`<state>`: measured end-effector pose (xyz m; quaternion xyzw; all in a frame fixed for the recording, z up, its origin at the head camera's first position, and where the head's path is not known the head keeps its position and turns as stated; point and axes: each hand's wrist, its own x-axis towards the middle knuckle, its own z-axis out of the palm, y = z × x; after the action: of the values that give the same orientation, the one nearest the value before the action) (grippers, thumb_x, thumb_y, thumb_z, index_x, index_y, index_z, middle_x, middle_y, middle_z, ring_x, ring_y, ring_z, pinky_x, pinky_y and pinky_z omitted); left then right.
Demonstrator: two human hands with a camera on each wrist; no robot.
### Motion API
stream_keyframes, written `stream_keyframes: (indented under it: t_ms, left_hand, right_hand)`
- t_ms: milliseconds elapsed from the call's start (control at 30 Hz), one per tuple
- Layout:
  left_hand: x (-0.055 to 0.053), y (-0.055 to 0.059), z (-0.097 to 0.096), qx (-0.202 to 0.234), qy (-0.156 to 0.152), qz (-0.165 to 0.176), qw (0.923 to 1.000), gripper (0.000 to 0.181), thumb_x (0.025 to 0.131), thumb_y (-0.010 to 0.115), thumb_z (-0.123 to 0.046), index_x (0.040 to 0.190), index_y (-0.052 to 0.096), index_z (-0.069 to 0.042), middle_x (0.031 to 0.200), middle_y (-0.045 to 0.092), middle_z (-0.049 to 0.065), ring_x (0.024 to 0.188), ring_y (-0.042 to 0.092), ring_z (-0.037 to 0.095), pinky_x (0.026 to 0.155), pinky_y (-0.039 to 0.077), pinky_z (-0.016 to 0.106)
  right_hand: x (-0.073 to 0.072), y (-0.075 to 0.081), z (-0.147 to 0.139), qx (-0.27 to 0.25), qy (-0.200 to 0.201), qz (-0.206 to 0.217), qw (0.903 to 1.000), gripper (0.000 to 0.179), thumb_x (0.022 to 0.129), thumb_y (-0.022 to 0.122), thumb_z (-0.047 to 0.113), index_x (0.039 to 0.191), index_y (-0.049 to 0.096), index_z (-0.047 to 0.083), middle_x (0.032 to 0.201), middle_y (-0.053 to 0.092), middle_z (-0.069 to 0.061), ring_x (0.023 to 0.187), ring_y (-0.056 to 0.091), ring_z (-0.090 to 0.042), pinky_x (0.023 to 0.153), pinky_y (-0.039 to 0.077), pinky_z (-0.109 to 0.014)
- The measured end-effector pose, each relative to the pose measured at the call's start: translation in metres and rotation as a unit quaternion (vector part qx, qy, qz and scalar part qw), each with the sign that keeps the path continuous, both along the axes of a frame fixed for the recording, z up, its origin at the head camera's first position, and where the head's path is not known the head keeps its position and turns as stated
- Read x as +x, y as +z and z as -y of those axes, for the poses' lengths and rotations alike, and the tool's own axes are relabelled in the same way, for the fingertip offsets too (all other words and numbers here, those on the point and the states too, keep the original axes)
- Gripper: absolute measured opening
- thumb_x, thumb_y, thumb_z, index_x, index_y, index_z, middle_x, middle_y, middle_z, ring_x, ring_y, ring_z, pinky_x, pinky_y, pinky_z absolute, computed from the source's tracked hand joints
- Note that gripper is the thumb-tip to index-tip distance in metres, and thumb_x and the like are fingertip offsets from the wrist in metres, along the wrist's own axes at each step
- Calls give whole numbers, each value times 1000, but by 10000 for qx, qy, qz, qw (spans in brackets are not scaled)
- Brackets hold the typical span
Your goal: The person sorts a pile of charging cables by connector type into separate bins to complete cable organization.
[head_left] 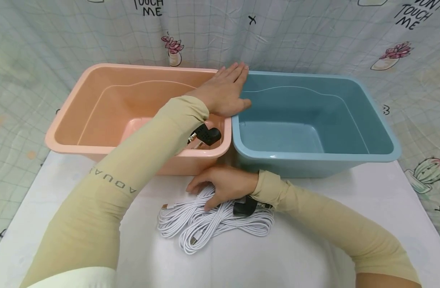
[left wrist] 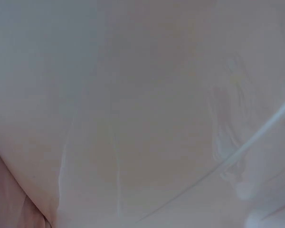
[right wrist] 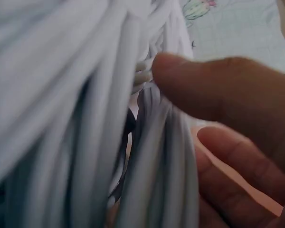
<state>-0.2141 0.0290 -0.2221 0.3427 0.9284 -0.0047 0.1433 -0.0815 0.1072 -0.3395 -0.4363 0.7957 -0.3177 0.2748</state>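
Observation:
Bundles of white USB cable point(head_left: 216, 218) lie looped on the white table, with plugs showing at their ends. My right hand point(head_left: 229, 182) reaches over them from behind, thumb on the near side and curled fingers on the far side. In the right wrist view, the thumb point(right wrist: 194, 85) presses at the white cable strands point(right wrist: 99, 109) and the fingers bend round behind them. My left hand point(head_left: 223, 90) rests flat across the adjoining rims of a peach bin point(head_left: 69, 120) and a blue bin point(head_left: 313, 157), fingers straight. A close, blurred bin wall point(left wrist: 147, 104) fills the left wrist view.
The two bins stand side by side at the back of the table point(head_left: 277, 256). A black camera point(head_left: 209, 135) on the left wrist hangs inside the peach bin. A patterned curtain point(head_left: 213, 36) hangs close behind both bins.

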Motion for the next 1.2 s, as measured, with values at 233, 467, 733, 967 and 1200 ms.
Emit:
stream_keyframes:
  t_ms: [233, 467, 733, 967, 1200]
  left_hand:
    - [0, 0, 0, 19, 12, 30, 10000, 85, 99, 26, -56, 153, -20, -9, 163, -22, 6, 153, -20, 23, 128, -8, 43]
    - [-1, 0, -1, 3, -10, 17, 10000, 86, 98, 26, -56, 153, -20, -9, 163, -22, 6, 154, -19, 23, 128, -8, 43]
    - [-2, 0, 0, 15, 6, 18, 10000, 86, 98, 26, -56, 153, -20, -10, 163, -22, 6, 154, -19, 23, 128, -8, 43]
    - [-2, 0, 0, 0, 29, 26, 10000, 85, 99, 26, -56, 153, -20, -10, 163, -22, 5, 154, -19, 23, 128, -8, 43]
    - [0, 0, 1, -18, 18, 46, 10000, 85, 99, 26, -57, 153, -20, -10, 163, -23, 4, 153, -20, 22, 128, -9, 42]
  right_hand:
    - [1, 2, 17, 196, 189, 274, 9993, 55, 74, 84, 15, 125, 64, 9, 118, 71, 0, 109, 66, -9, 96, 50, -14]
    - [1, 0, 25, 104, 205, 754, 9969, 53, 75, 83, 10, 124, 64, 7, 116, 71, -2, 102, 67, -7, 91, 52, -13]
    - [1, 0, 29, 83, 86, 986, 9951, 48, 76, 81, 7, 121, 66, 4, 114, 72, -4, 98, 68, -7, 88, 53, -13]
    - [3, 2, 30, 108, 152, 802, 9966, 48, 75, 82, 8, 120, 68, 5, 113, 73, -3, 94, 69, -5, 86, 55, -14]
    - [4, 6, 29, 44, 266, 460, 9986, 46, 76, 82, 11, 120, 69, 6, 113, 74, -2, 94, 68, -1, 85, 54, -12]
